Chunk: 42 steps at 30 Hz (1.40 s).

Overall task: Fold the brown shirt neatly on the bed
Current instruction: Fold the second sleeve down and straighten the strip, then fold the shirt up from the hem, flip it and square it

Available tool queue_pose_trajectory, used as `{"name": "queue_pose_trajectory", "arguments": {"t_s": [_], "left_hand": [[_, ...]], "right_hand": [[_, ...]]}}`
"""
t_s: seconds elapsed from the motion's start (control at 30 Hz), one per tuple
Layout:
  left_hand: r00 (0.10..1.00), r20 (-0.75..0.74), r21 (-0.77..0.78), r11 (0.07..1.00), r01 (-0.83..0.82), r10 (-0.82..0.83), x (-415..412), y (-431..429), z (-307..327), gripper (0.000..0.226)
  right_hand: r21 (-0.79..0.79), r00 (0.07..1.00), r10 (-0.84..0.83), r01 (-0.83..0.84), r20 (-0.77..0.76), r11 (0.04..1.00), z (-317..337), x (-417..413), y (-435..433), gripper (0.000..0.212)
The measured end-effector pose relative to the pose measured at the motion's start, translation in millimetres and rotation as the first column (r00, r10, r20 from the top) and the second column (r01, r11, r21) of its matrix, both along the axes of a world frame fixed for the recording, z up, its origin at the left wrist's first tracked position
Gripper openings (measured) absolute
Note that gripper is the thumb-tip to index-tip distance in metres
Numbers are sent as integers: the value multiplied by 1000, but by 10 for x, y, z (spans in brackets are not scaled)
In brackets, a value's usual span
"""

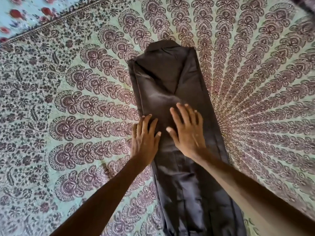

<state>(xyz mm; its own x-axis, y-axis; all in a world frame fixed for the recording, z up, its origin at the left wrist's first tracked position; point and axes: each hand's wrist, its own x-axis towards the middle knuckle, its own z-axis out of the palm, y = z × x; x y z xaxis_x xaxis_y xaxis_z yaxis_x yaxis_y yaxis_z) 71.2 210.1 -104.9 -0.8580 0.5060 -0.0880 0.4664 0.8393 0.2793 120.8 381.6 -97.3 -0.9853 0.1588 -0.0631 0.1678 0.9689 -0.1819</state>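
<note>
A bed is covered by a pale green bedspread (76,99) printed with rings of dark maroon motifs, and a strip of a second, floral sheet (22,12) is seen at the top left corner. On the middle of this bedspread the brown shirt (167,79) is laid lengthwise, running from the near edge of the view away toward the far side. Its sides appear to be already turned inward, so that a long narrow strip is formed, with the collar end at the far side and a diagonal edge visible where one layer is lapped over another. The near part of the strip is more wrinkled than the far part.

The left hand (144,140) is laid flat, fingers spread, over the left edge of the strip, partly on cloth and partly on the bedspread; that edge is probably being pinned so the layers are not shifted. The right hand (187,132) is pressed flat and open on the middle of the strip, fingers spread wide; its outline is slightly blurred. Nothing is gripped by either hand: the palms are down and the cloth is only pressed.

It is judged that the lengthwise folds are being smoothed, and that the crosswise folds are not yet made. The thin, glossy cloth is likely to slip, which would explain the two flat palms.
</note>
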Motion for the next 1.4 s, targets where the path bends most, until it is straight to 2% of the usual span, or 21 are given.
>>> {"name": "queue_pose_trajectory", "arguments": {"t_s": [0.07, 0.17, 0.27, 0.4, 0.6, 0.77, 0.9, 1.0, 1.07, 1.13, 1.23, 1.33, 1.4], "left_hand": [[999, 37, 14, 1000, -20, 20, 125, -82, 0, 51], [999, 33, 104, 994, -33, 30, 340, -187, 127, 55], [997, 54, 81, 995, 55, -60, 707, -298, 187, 56], [975, 128, -31, 981, 189, -184, 1405, -509, 145, 59], [934, 232, -148, 939, 309, -271, 2435, -816, 189, 50], [950, 229, -58, 971, 231, -212, 2934, -980, 294, 44], [958, 143, 18, 968, 249, -249, 3077, -1015, 375, 51], [900, 177, -141, 895, 424, -398, 3137, -1103, 354, 68], [865, 216, -261, 826, 499, -454, 3143, -1133, 363, 75], [856, 217, -307, 800, 516, -469, 3118, -1104, 415, 73], [846, 187, -232, 815, 531, -499, 3092, -1050, 487, 54], [753, 163, -38, 759, 650, -637, 3188, -1067, 489, 25], [726, 209, -35, 737, 675, -655, 3288, -1074, 468, 33]], "right_hand": [[30, 985, 72, -78, 155, 997, -70, 308, -51, 70], [63, 971, 21, -37, 237, 997, -78, 668, -46, 72], [58, 976, -13, 0, 219, 998, 57, 980, -128, 71], [61, 964, 52, -70, 259, 996, 118, 1625, -365, 70], [101, 934, -58, 23, 353, 995, 107, 2616, -483, 67], [35, 934, -17, 5, 358, 999, 210, 3196, -610, 68], [-54, 959, -75, 93, 273, 994, 301, 3469, -513, 53], [-60, 961, -101, 120, 256, 991, 351, 3626, -304, 49], [-79, 956, -34, 60, 292, 995, 377, 3708, -180, 54], [-103, 948, 53, -22, 314, 994, 405, 3761, -85, 58], [-132, 947, 116, -80, 298, 988, 437, 3756, 2, 51], [-159, 958, 113, -72, 264, 985, 436, 3741, 42, 41], [-163, 965, 102, -64, 240, 985, 422, 3748, 36, 37]]}}
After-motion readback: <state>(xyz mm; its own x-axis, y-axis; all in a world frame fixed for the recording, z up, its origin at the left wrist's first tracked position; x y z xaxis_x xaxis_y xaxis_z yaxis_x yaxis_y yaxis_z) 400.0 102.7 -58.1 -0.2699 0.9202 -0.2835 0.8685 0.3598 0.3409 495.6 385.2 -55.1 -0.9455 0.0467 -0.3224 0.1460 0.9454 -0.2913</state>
